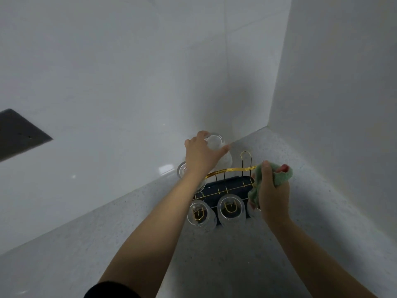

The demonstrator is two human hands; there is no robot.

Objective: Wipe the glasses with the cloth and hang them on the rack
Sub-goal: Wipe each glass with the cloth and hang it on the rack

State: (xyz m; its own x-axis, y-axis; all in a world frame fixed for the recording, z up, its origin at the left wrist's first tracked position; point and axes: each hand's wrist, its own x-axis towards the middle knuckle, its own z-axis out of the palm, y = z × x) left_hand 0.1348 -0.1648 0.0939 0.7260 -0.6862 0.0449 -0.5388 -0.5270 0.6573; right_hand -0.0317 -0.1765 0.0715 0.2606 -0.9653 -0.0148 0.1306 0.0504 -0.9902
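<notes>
- Clear ribbed glass (217, 145) sits in my left hand (200, 154), gripped from above over the rack's (227, 186) far left end, by the wall.
- Its long axis looks tilted, leaning right; I cannot tell which end is the mouth.
- The free prong (245, 157) stands just right of it, so I judge the left hand makes the hang.
- My right hand (271, 190) is clenched on the cloth (283, 175), at the rack's right end.
- Two glasses (231, 208) hang at the near side.

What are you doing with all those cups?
A person is cleaning glasses at a counter corner. The left hand holds a clear glass above the gold and dark rack, in a closed grip around it. The right hand clutches a green cloth. Two glasses already hang upside down on the rack's near side, and another shows at its far left.
</notes>
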